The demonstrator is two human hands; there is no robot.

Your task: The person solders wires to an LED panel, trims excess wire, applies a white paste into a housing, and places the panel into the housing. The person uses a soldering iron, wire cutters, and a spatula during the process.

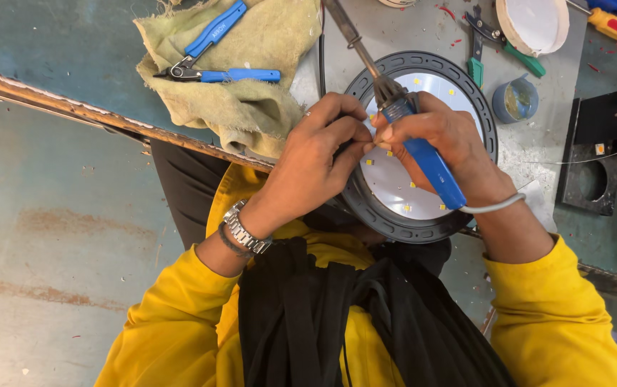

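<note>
Here, in the head view, the only one we have, we look straight down on our own two hands over a round lamp housing, a black ring around a white disc dotted with small yellow chips, lying at the near edge of the grey workbench. Our right hand is wrapped closed around the blue handle of a soldering iron, whose metal shaft runs up and away toward the top of the frame. Our left hand, with a metal wristwatch on the wrist, has its fingers curled and pinched together at the left rim of the disc, touching the right thumb; whether they pinch a wire or anything else, we cannot tell (it is hidden between the fingertips).

To the left, blue-handled cutters rest on a frayed green cloth. Beyond the housing stand a small blue tin, green-handled pliers and a white round cover.

What we judge risky: the two hands are pressed close, so a slip of the iron could burn the left fingertips. The housing also overhangs the bench edge toward our lap, so a hard press could tip it.
</note>
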